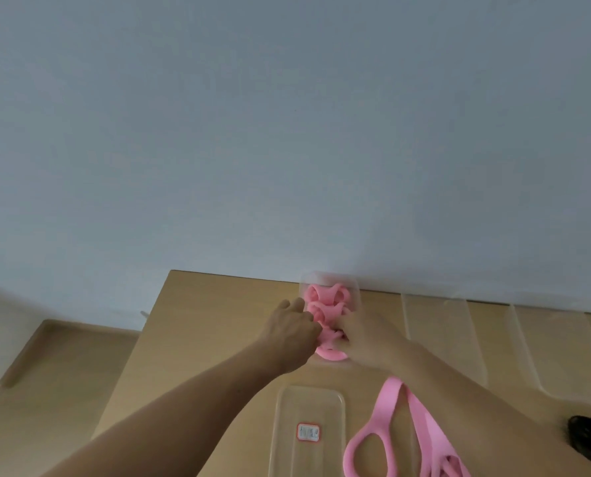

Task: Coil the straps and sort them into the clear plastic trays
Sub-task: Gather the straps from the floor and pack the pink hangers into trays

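Here, the left hand (292,333) rests with bent fingers against the left side of a coiled strap (328,354); whether they clamp it cannot be told. The coil sits at the near end of the far tray (355,294), in front of two finished coils (325,294). The right hand (366,342) curls its fingers round the coil's right side. Seating it well probably calls for even pressure from both sides, then a slow release. Loose straps (390,428) lie nearer on the table (218,321).
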`<state>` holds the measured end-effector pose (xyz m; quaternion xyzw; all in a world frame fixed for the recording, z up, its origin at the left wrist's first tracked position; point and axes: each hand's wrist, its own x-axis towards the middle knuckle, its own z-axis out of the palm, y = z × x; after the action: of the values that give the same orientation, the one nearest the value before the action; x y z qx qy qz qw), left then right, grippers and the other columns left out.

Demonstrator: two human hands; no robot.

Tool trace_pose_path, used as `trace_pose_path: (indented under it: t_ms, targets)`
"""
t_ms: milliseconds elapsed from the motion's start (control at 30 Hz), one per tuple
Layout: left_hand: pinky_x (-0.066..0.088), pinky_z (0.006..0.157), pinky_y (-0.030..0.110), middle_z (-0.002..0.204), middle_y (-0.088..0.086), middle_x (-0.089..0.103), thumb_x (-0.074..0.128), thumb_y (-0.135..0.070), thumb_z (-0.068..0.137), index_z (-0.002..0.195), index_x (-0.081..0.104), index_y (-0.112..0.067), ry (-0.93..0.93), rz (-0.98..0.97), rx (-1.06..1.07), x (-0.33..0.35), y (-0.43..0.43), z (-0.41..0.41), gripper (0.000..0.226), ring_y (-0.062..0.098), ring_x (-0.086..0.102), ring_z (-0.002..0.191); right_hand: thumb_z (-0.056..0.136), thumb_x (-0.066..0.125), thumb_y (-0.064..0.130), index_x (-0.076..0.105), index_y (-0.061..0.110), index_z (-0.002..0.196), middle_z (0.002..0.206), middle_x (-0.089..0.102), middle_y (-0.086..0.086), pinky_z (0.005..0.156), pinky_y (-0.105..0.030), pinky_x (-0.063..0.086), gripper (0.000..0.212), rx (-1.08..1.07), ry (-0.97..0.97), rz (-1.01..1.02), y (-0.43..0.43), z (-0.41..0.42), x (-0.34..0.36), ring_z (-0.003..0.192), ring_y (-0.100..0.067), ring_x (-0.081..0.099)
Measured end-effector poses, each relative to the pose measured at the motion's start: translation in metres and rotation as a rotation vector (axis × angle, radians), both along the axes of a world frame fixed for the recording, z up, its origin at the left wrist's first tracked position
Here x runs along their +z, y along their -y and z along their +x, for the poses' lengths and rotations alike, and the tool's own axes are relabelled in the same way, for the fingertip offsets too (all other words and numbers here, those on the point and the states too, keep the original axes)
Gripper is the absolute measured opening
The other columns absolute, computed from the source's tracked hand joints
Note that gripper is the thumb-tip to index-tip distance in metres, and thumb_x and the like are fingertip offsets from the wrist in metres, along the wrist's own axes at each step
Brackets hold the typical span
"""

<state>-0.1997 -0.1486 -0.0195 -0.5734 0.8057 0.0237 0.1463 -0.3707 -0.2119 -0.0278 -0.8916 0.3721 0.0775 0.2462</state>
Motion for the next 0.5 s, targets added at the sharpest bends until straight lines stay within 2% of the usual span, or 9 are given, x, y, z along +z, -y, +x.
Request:
trace_pose_path:
  t_ms: [100, 167, 233, 267, 300, 367, 433, 500]
  targets:
    - [0.023, 0.073, 0.035, 0.086, 0.002, 0.064, 0.046, -0.027, 0.097, 0.091, 0.066, -0.016, -0.033, -0.015, 0.008, -0.007, -0.001, 0.004, 0.024, 0.027, 0.047, 0.093, 0.098, 0.046, 0.039, 0.066, 0.019, 0.109, 0.105, 0.067, -0.003, 0.064, -0.028, 0.044, 0.03, 0.001, -0.016, -0.117, -0.008, 0.002, -0.01, 0.087, -0.025, 0.062]
    - [0.03, 0.076, 0.035, 0.084, 0.001, 0.063, 0.053, -0.032, 0.092, 0.089, 0.067, -0.017, -0.078, -0.053, -0.004, -0.01, -0.005, 0.006, 0.021, 0.027, 0.05, 0.091, 0.097, 0.048, 0.04, 0.063, 0.021, 0.115, 0.111, 0.064, -0.002, 0.065, -0.028, 0.039, 0.031, 0.009, -0.033, -0.228, -0.015, 0.004, -0.017, 0.089, -0.027, 0.062]
    - [0.043, 0.073, 0.033, 0.078, -0.001, 0.062, 0.073, -0.032, 0.072, 0.076, 0.068, -0.02, -0.096, -0.136, -0.035, -0.011, -0.008, 0.005, 0.013, 0.024, 0.056, 0.082, 0.095, 0.048, 0.042, 0.061, 0.024, 0.118, 0.114, 0.063, -0.001, 0.069, -0.029, 0.035, 0.031, 0.011, -0.028, -0.334, -0.018, 0.005, -0.02, 0.093, -0.027, 0.061]
    - [0.049, 0.072, 0.033, 0.08, -0.001, 0.062, 0.079, -0.03, 0.062, 0.076, 0.068, -0.021, -0.134, -0.184, -0.04, -0.013, -0.008, 0.006, 0.02, 0.024, 0.059, 0.081, 0.094, 0.048, 0.041, 0.062, 0.026, 0.117, 0.116, 0.063, 0.0, 0.073, -0.031, 0.036, 0.031, 0.011, -0.023, -0.363, -0.019, 0.005, -0.022, 0.095, -0.026, 0.061]
    - [0.053, 0.076, 0.035, 0.09, 0.0, 0.065, 0.081, -0.029, 0.056, 0.083, 0.07, -0.021, -0.178, -0.218, -0.041, -0.015, -0.006, 0.007, 0.03, 0.026, 0.062, 0.088, 0.094, 0.049, 0.041, 0.063, 0.027, 0.116, 0.117, 0.064, 0.001, 0.077, -0.033, 0.037, 0.03, 0.012, -0.024, -0.375, -0.019, 0.004, -0.024, 0.098, -0.025, 0.06]
    - [0.054, 0.089, 0.038, 0.11, 0.003, 0.068, 0.079, -0.029, 0.058, 0.101, 0.071, -0.018, -0.206, -0.22, -0.05, -0.018, -0.001, 0.008, 0.045, 0.029, 0.064, 0.107, 0.093, 0.051, 0.043, 0.066, 0.029, 0.115, 0.12, 0.064, 0.005, 0.082, -0.034, 0.037, 0.031, 0.009, -0.029, -0.385, -0.021, 0.002, -0.026, 0.107, -0.022, 0.058]
    - [0.054, 0.09, 0.035, 0.106, 0.001, 0.07, 0.078, -0.023, 0.064, 0.099, 0.072, -0.016, -0.237, -0.175, -0.096, -0.02, 0.003, 0.009, 0.036, 0.027, 0.066, 0.103, 0.09, 0.051, 0.047, 0.071, 0.028, 0.11, 0.118, 0.065, 0.007, 0.083, -0.036, 0.039, 0.033, 0.002, -0.013, -0.404, -0.024, -0.001, -0.026, 0.111, -0.021, 0.057]
    - [0.052, 0.088, 0.033, 0.1, -0.001, 0.07, 0.073, -0.017, 0.071, 0.098, 0.073, -0.017, -0.246, -0.104, -0.092, -0.02, 0.004, 0.008, 0.027, 0.023, 0.066, 0.097, 0.086, 0.05, 0.049, 0.074, 0.023, 0.091, 0.1, 0.068, 0.005, 0.075, -0.036, 0.045, 0.036, -0.015, 0.039, -0.532, -0.028, -0.002, -0.025, 0.096, -0.023, 0.061]
